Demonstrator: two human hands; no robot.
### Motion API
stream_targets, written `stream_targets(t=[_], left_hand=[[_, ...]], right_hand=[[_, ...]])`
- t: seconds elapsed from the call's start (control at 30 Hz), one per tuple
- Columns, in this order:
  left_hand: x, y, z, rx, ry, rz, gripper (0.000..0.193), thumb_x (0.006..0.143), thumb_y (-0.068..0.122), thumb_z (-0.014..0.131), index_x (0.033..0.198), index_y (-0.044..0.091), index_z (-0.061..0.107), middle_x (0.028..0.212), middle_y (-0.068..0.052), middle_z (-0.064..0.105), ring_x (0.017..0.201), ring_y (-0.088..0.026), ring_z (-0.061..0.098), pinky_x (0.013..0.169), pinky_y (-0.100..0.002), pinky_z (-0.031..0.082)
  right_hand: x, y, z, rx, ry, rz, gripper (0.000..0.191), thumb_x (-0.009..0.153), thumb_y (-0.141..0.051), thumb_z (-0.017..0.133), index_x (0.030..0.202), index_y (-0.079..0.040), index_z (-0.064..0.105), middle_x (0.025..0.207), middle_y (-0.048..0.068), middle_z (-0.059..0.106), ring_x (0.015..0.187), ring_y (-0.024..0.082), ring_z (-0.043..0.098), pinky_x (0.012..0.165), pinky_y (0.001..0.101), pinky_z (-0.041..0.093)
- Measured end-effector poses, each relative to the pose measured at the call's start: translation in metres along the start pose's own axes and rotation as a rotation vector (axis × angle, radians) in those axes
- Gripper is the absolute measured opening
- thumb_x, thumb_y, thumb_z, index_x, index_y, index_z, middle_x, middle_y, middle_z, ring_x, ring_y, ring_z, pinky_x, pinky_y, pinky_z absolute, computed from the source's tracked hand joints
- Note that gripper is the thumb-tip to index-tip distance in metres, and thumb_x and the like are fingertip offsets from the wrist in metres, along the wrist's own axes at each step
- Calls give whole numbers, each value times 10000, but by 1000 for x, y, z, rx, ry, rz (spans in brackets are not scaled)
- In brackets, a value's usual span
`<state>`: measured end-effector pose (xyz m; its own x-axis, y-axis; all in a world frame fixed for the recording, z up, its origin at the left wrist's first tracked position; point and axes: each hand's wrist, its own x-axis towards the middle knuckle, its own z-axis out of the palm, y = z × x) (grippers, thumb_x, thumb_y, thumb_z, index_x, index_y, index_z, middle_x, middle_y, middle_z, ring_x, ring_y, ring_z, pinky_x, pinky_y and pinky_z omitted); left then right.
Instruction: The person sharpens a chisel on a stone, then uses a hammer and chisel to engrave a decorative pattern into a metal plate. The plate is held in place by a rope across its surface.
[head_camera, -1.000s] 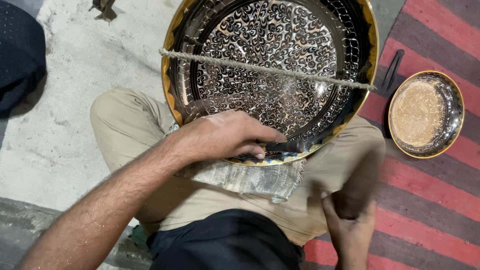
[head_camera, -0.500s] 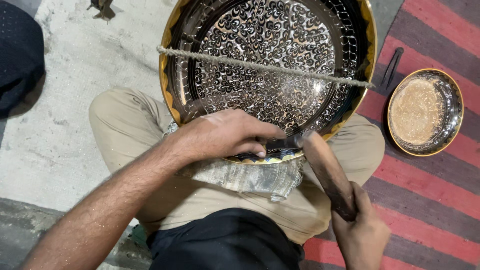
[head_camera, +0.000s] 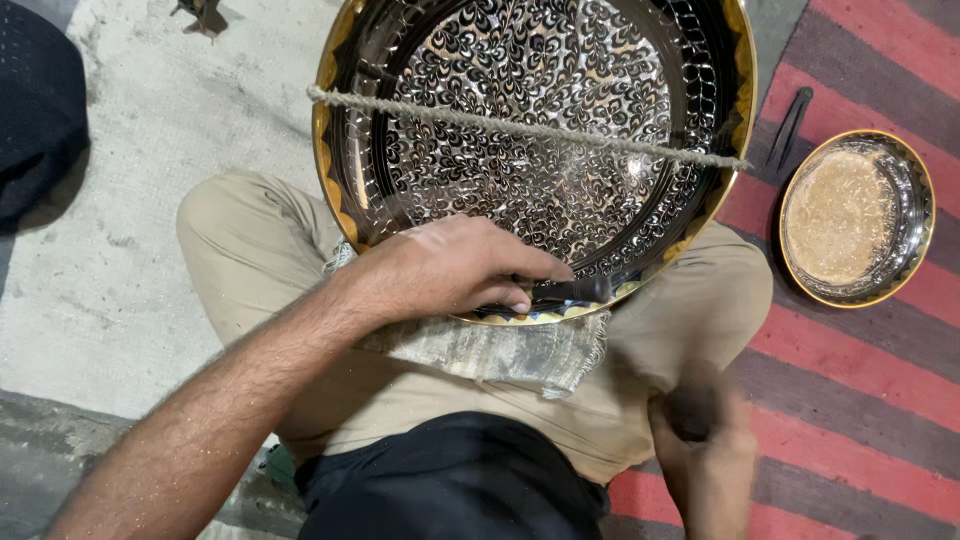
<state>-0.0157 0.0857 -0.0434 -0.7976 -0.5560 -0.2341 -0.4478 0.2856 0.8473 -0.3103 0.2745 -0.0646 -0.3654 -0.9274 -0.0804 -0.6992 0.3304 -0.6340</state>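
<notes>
A large round metal tray (head_camera: 520, 60) with dense black-and-silver engraving and a gold rim leans on my lap. A rough rope (head_camera: 520, 125) stretches across its face. My left hand (head_camera: 450, 270) rests on the tray's near rim and grips a short dark chisel (head_camera: 578, 291), its tip pointing right along the rim. My right hand (head_camera: 705, 455) is low by my right thigh, motion-blurred, closed around the dark handle of a hammer (head_camera: 690, 405). A grey frayed cloth (head_camera: 500, 350) lies under the tray on my khaki trousers.
To the right, a small gold-rimmed metal bowl (head_camera: 850, 215) sits on a red-and-grey striped rug (head_camera: 860, 400). A dark two-pronged tool (head_camera: 790, 125) lies beside it. Pale concrete floor (head_camera: 120, 250) is on the left, with a dark fabric object (head_camera: 35, 110) at the far left edge.
Half a second ago the hammer reached up to the chisel at the tray's rim; now my right hand has drawn it back down toward my lap. My left hand has stayed put.
</notes>
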Motion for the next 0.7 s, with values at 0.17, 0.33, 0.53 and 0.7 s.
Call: stream_targets(t=[0.17,0.33,0.53,0.7], left_hand=[[2,-5,6,-8,120,91,512,883,313,699,1366,179,597,1156,-50,765,989,-218,765,908,-420,593],[1,-7,7,-12,114,84,514,871,319,713,1359,202,604,1109,-50,778,974,-225,769,884,-425,592],[1,-4,4,1,97,95,475,896,305,701,1356,233,606,1049,-56,784,943,-242,771,866,-432,591],[1,-4,4,21,101,87,493,902,308,703,1374,221,590,1037,-77,777,933,-260,765,853,-438,587]], right_hand=[[3,-6,-18,-340,1,-65,535,800,-205,831,1296,-121,649,956,206,741,854,359,755,737,430,565],[8,-2,-9,-288,-67,11,624,754,-210,862,1317,-99,619,973,224,742,886,369,747,724,433,568],[11,-1,-4,-10,-27,-26,664,764,-175,873,1345,-35,585,980,174,704,855,268,712,730,376,554],[20,-3,0,-3,-16,-9,460,827,-144,871,1153,24,593,875,71,704,748,178,668,695,327,551]])
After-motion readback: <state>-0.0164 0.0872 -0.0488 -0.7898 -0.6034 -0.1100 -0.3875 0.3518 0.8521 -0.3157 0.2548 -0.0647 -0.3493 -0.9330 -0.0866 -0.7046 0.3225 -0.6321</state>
